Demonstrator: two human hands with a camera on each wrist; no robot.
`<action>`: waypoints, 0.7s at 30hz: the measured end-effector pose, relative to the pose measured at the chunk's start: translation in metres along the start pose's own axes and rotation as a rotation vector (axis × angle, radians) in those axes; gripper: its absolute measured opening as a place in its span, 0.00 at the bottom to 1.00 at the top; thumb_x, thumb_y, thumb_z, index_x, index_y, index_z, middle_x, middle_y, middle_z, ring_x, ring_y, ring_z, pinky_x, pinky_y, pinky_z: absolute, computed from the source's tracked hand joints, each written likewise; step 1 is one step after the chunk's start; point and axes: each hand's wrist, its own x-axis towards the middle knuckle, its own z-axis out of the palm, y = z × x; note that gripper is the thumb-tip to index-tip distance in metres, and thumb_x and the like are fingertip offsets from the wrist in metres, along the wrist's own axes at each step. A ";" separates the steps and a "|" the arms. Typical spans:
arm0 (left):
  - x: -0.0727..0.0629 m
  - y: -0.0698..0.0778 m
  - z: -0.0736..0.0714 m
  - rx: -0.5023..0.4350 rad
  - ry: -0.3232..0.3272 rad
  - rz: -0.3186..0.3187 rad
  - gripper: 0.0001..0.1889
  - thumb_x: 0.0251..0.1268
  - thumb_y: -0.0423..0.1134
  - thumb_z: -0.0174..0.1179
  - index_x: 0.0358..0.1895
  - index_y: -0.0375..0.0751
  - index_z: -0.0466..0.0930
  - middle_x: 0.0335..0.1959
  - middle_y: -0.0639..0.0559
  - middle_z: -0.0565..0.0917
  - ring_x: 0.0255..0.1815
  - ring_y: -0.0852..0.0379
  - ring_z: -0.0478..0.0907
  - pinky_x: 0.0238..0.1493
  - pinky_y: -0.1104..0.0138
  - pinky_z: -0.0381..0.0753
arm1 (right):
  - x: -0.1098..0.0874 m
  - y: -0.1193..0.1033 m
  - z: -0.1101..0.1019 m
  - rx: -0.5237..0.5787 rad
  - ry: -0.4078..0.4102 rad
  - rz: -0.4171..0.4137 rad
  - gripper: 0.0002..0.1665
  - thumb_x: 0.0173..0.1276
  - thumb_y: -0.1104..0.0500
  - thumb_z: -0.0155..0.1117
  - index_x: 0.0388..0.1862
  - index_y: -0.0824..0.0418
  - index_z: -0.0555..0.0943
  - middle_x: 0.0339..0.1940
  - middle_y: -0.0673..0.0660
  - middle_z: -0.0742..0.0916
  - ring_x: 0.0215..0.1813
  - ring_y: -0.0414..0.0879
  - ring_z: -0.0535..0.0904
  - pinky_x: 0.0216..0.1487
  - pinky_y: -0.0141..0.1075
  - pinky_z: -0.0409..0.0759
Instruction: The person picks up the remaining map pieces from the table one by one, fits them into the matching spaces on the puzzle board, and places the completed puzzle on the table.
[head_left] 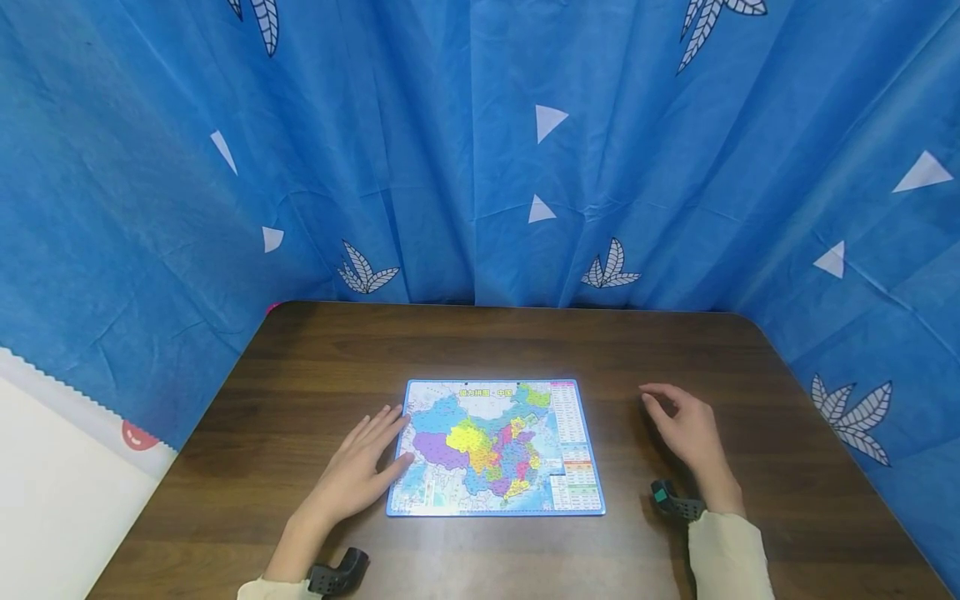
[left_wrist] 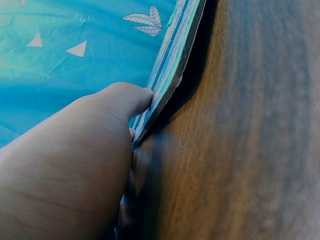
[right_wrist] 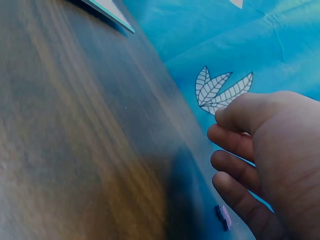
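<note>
A map puzzle board (head_left: 487, 450) with a blue border and many-coloured regions lies flat on the dark wooden table, seen in the head view. At its left edge is my left hand (head_left: 360, 471), fingers straight, thumb tip over the border. The left wrist view shows the thumb (left_wrist: 132, 97) against the side of the board (left_wrist: 172, 70); most of the other fingers are hidden behind it. Off to the right of the board, my right hand (head_left: 686, 425) hovers with loosely bent fingers and holds nothing. Its fingers (right_wrist: 232, 167) appear apart from the board in the right wrist view.
Behind the wooden table (head_left: 525, 342) hangs a blue curtain (head_left: 427, 167) with leaf and triangle prints, which also runs down both sides. A white surface (head_left: 52, 483) shows at the far left. Each wrist wears a black camera mount (head_left: 339, 572).
</note>
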 end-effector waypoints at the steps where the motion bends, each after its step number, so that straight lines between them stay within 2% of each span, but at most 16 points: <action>1: 0.000 0.000 0.000 -0.001 0.000 0.001 0.35 0.73 0.56 0.60 0.76 0.42 0.69 0.80 0.44 0.65 0.83 0.42 0.57 0.82 0.44 0.51 | 0.000 0.001 0.000 -0.002 -0.002 0.006 0.16 0.80 0.57 0.59 0.58 0.63 0.84 0.57 0.68 0.87 0.58 0.66 0.82 0.59 0.64 0.80; 12: 0.000 0.001 -0.001 -0.002 -0.001 0.005 0.35 0.73 0.56 0.60 0.76 0.42 0.69 0.80 0.44 0.65 0.83 0.42 0.57 0.82 0.44 0.50 | -0.002 0.008 0.002 -0.027 0.016 0.040 0.16 0.80 0.56 0.59 0.58 0.62 0.84 0.56 0.68 0.87 0.55 0.65 0.82 0.57 0.62 0.80; 21: 0.000 0.001 -0.002 0.000 -0.004 0.005 0.35 0.73 0.56 0.60 0.77 0.42 0.69 0.80 0.44 0.65 0.83 0.42 0.57 0.82 0.44 0.50 | -0.002 0.009 -0.002 -0.056 0.003 0.075 0.16 0.77 0.61 0.61 0.60 0.63 0.83 0.59 0.70 0.85 0.61 0.68 0.77 0.59 0.66 0.75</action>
